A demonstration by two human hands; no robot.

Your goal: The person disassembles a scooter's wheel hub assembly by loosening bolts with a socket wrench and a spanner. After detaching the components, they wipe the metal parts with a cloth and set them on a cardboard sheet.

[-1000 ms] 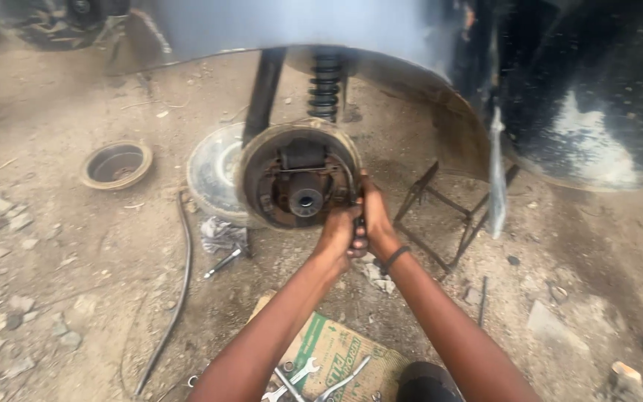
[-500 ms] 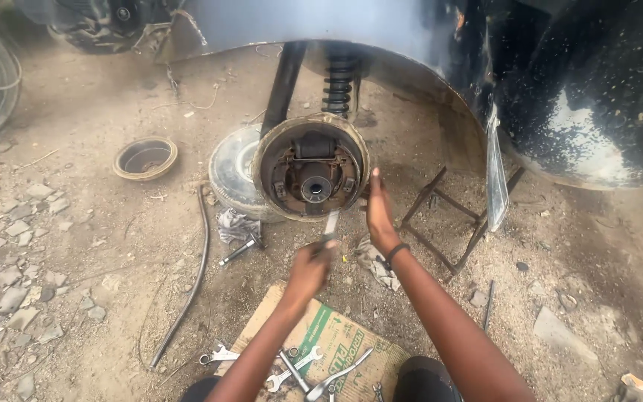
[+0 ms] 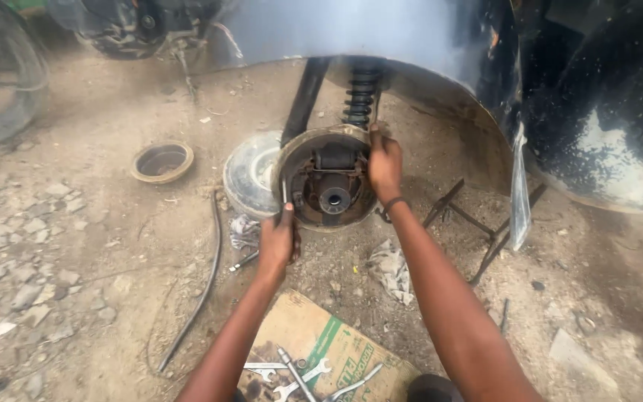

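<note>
Left hand [image 3: 278, 242] raised with arm extended, fingers closed round a slim metal tool [image 3: 284, 195], its tip against the left rim of the brake drum backplate [image 3: 327, 179]. Right hand [image 3: 385, 165] stretched further, fingers curled over the backplate's upper right edge, wristband visible. Backplate exposed beneath the vehicle's wheel arch [image 3: 440, 89], coil spring [image 3: 360, 95] above it partly hidden by bodywork. Tool type hard to make out. Removed drum [image 3: 161, 161] on the dirt ground, upper left. Spanners [image 3: 292, 371] on flattened cardboard [image 3: 321, 350] at the bottom edge, partly cut off.
</note>
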